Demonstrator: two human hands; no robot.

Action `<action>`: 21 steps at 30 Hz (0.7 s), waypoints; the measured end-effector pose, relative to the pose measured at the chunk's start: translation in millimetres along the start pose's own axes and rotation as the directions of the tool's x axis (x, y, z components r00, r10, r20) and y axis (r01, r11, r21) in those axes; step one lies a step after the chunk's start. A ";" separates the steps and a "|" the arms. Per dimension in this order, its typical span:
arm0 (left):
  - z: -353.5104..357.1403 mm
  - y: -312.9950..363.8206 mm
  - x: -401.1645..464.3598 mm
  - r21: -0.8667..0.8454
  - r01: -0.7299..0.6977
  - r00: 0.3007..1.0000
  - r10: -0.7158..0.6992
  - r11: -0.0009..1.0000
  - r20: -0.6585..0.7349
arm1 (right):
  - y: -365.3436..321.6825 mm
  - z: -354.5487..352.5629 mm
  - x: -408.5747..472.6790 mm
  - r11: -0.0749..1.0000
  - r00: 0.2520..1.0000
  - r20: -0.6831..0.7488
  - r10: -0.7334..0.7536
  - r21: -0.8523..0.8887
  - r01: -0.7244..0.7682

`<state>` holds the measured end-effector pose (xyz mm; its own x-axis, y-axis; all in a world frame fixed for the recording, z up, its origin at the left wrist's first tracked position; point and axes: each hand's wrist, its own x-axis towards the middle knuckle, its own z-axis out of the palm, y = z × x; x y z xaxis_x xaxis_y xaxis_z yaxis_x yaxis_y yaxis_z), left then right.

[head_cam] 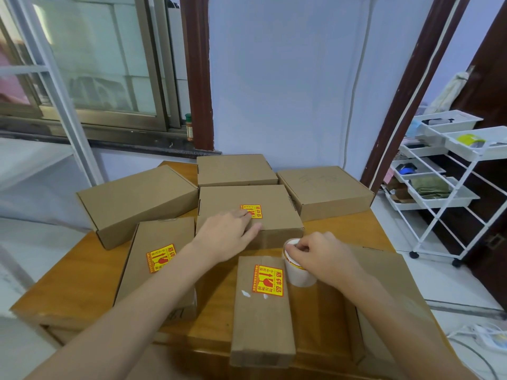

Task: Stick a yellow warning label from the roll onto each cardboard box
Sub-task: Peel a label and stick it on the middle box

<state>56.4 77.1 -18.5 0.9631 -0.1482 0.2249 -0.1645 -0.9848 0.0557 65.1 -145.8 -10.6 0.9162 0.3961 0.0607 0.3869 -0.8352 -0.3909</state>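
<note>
Left hand [227,234] — flat, open, pressing yellow label [253,211] onto centre box [247,209]; right hand [321,259] — grip closed, apparently pinching label roll [297,270] near table's [74,286] front edge.

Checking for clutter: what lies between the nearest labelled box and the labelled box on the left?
In the head view, only bare wooden table between the nearest box and the left box, crossed above by the left forearm.

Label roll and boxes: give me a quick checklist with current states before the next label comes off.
1. Middle box label pressed flat: cannot tell, left hand covers part.
2. Label roll held: ok, right hand grips it.
3. Next label peeled: cannot tell, fingers hide the edge.
4. Unlabelled boxes within view: ok, left box, back box, right box.
5. Near box labelled: ok.
</note>
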 end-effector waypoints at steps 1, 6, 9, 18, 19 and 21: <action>-0.6 1.0 -3.6 -0.006 0.014 1.000 -0.014 1.000 -0.001 | -3.1 0.2 0.9 1.000 1.000 0.012 0.010 -0.020 -0.009; 3.9 2.3 -15.2 -0.045 0.075 0.996 -0.077 0.996 -0.049 | -18.0 1.8 7.1 0.989 0.996 0.038 0.081 -0.126 -0.075; 5.9 4.3 -18.4 -0.123 0.095 0.993 -0.102 0.988 -0.052 | -24.9 2.9 8.3 0.976 0.993 0.021 0.119 -0.185 -0.113; -11.9 -1.9 -14.4 -0.367 0.097 0.990 -0.127 0.925 -0.058 | -12.9 -1.2 4.2 0.974 0.973 0.060 0.225 -0.011 -0.224; -13.9 0.8 -15.1 -0.388 0.092 0.990 -0.127 0.917 -0.066 | -7.3 -3.4 0.5 0.970 0.970 0.057 0.238 0.041 -0.241; -16.6 9.9 -15.8 -0.431 0.069 0.992 -0.106 0.900 -0.064 | 4.2 -7.0 -7.8 0.946 0.964 0.050 0.263 0.181 -0.267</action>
<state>36.0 71.3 -5.3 0.9594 -0.0364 0.2796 -0.1737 -0.8573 0.4845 60.3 -155.1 -6.3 0.9794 0.1811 -0.0897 0.1023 -0.8273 -0.5523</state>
